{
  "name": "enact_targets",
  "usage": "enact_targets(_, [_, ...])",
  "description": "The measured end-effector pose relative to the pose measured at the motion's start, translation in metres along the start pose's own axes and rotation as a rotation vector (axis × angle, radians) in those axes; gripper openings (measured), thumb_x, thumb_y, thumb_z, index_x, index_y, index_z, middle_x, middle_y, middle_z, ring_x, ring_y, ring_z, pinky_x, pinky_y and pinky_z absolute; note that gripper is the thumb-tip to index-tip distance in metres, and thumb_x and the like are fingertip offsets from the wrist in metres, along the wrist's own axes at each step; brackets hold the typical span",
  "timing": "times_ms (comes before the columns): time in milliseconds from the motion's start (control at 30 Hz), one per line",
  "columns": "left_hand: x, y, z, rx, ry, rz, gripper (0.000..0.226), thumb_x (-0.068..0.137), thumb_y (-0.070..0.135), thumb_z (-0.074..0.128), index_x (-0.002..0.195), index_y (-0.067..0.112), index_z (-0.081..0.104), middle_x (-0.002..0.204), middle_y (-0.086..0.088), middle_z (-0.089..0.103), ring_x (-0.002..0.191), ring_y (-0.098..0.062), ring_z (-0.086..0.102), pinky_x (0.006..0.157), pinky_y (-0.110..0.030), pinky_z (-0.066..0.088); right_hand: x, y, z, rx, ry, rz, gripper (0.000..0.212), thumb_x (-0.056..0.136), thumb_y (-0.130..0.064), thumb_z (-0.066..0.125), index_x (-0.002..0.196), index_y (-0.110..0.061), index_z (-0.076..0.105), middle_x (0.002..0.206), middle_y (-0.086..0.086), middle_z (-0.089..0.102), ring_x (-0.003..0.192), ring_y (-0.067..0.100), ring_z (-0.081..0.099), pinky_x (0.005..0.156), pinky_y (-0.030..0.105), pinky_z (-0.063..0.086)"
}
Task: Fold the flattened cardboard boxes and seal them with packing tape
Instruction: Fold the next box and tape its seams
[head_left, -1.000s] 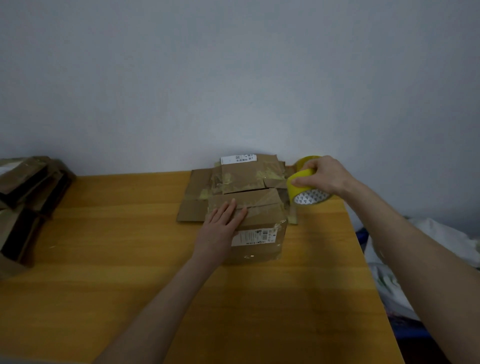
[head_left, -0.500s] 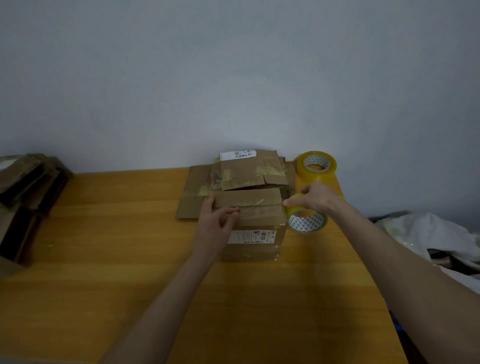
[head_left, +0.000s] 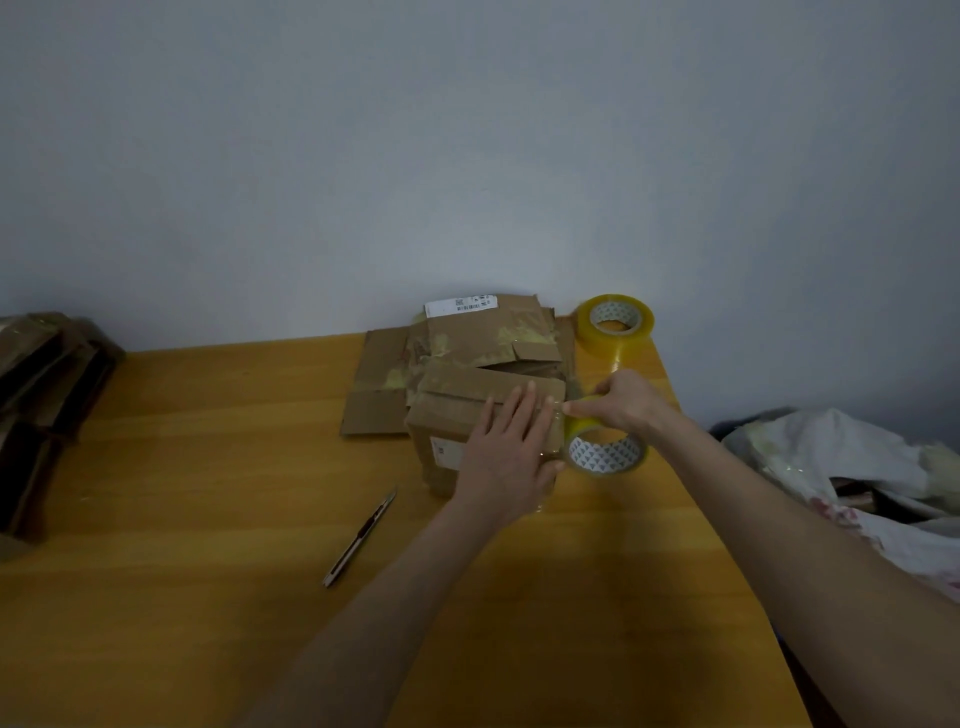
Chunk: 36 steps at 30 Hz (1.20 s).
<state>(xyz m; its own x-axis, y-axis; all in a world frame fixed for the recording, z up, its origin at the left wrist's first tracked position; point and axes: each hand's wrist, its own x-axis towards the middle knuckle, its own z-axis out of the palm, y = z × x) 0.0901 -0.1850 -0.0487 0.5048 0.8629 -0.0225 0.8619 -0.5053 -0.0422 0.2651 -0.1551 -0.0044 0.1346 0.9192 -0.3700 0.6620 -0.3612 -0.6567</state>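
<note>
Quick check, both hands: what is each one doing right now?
Left hand: open, fingers flat on top of the box.
Right hand: closed, holding the nearer tape roll.

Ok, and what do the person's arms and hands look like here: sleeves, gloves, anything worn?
Nothing worn shows. The left hand and right hand are bare, without gloves; no rings can be made out in the dim light. The left forearm and right forearm are uncovered up to the frame's edge: no sleeves, watch or bracelet in view.
</note>
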Motion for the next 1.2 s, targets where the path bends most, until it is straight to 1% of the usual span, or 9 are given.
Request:
enact_targets(167, [-0.002, 0.003, -0.005, -0.062, -0.002, -0.1, 0.087, 0.08, 0.071, -0.002, 0.153, 0.023, 0.002, 0.161, -0.001, -0.002, 0.148, -0.022, 0.001, 0.116, -0.053, 0.001, -0.006, 0.007, -0.01, 0.059, -0.129, -0.056, 0.046, 0.088, -0.035, 0.068, 0.119, -0.001, 0.062, 0.115, 0.009, 0.062, 0.098, 0.019, 0.056, 0.083, 0.031, 0.045])
enact_targets(267, [0.001, 0.01, -0.006, -0.101, 0.015, -0.153, 0.079, 0.09, 0.068, 0.02, 0.153, 0.023, 0.005, 0.161, -0.001, 0.004, 0.148, -0.023, 0.005, 0.115, -0.056, 0.003, -0.006, 0.02, -0.019, 0.105, -0.195, -0.042, 0.037, 0.085, -0.033, 0.071, 0.112, -0.008, 0.068, 0.114, 0.006, 0.066, 0.105, 0.021, 0.061, 0.091, 0.033, 0.048])
enact_targets(400, [0.003, 0.011, 0.0, -0.059, 0.13, -0.153, 0.066, 0.092, 0.053, 0.042, 0.147, 0.017, 0.034, 0.153, -0.009, 0.033, 0.14, -0.031, 0.033, 0.108, -0.062, 0.025, -0.006, 0.03, -0.014, 0.182, -0.125, -0.035, 0.024, 0.083, -0.028, 0.074, 0.1, -0.012, 0.072, 0.1, 0.006, 0.071, 0.09, 0.018, 0.065, 0.082, 0.032, 0.053])
enact_targets(500, [0.003, 0.011, 0.003, -0.008, 0.148, -0.132, 0.062, 0.092, 0.051, 0.039, 0.142, 0.014, 0.044, 0.148, -0.007, 0.042, 0.134, -0.031, 0.043, 0.103, -0.062, 0.034, -0.007, 0.035, -0.01, 0.035, -0.012, -0.038, 0.022, 0.082, -0.031, 0.073, 0.097, -0.015, 0.069, 0.098, 0.005, 0.068, 0.09, 0.019, 0.063, 0.077, 0.031, 0.05])
enact_targets(600, [0.003, 0.01, 0.0, -0.024, 0.155, -0.124, 0.067, 0.088, 0.051, 0.025, 0.136, 0.013, 0.052, 0.142, -0.004, 0.05, 0.127, -0.031, 0.051, 0.097, -0.061, 0.041, -0.012, 0.037, 0.0, -0.02, 0.041, -0.027, 0.037, 0.086, -0.034, 0.069, 0.119, -0.017, 0.063, 0.117, 0.001, 0.062, 0.106, 0.02, 0.057, 0.083, 0.028, 0.043])
enact_targets(700, [0.002, 0.007, 0.005, -0.017, 0.176, -0.108, 0.066, 0.088, 0.052, 0.025, 0.136, 0.016, 0.052, 0.141, -0.002, 0.051, 0.125, -0.031, 0.053, 0.096, -0.061, 0.043, -0.013, 0.039, 0.007, 0.055, 0.036, -0.051, 0.035, 0.09, -0.03, 0.065, 0.123, -0.021, 0.059, 0.131, 0.003, 0.055, 0.115, 0.02, 0.051, 0.088, 0.029, 0.04])
enact_targets(833, [0.001, 0.008, 0.007, -0.035, 0.195, -0.087, 0.064, 0.089, 0.055, 0.024, 0.145, 0.027, 0.039, 0.144, 0.0, 0.047, 0.128, -0.03, 0.05, 0.099, -0.058, 0.041, -0.012, 0.04, 0.015, 0.178, 0.025, -0.037, 0.026, 0.092, -0.027, 0.064, 0.117, -0.02, 0.062, 0.129, 0.005, 0.056, 0.116, 0.021, 0.05, 0.094, 0.034, 0.042])
enact_targets(1033, [-0.008, -0.003, 0.015, -0.042, 0.217, -0.114, 0.079, 0.087, 0.063, 0.026, 0.14, 0.007, 0.045, 0.146, -0.02, 0.042, 0.132, -0.033, 0.044, 0.105, -0.05, 0.038, -0.007, 0.037, 0.032, 0.235, 0.023, 0.013, 0.029, 0.088, -0.028, 0.069, 0.115, -0.017, 0.065, 0.124, 0.007, 0.058, 0.11, 0.023, 0.054, 0.094, 0.037, 0.047])
enact_targets(1200, [-0.042, -0.036, 0.026, -0.169, 0.295, -0.307, 0.076, 0.091, 0.047, 0.045, 0.146, -0.003, 0.026, 0.154, -0.02, 0.024, 0.142, -0.032, 0.027, 0.114, -0.042, 0.022, -0.004, 0.035, 0.038, 0.239, 0.045, 0.02, 0.027, 0.087, -0.03, 0.07, 0.111, -0.018, 0.066, 0.125, 0.006, 0.06, 0.113, 0.024, 0.055, 0.096, 0.038, 0.047])
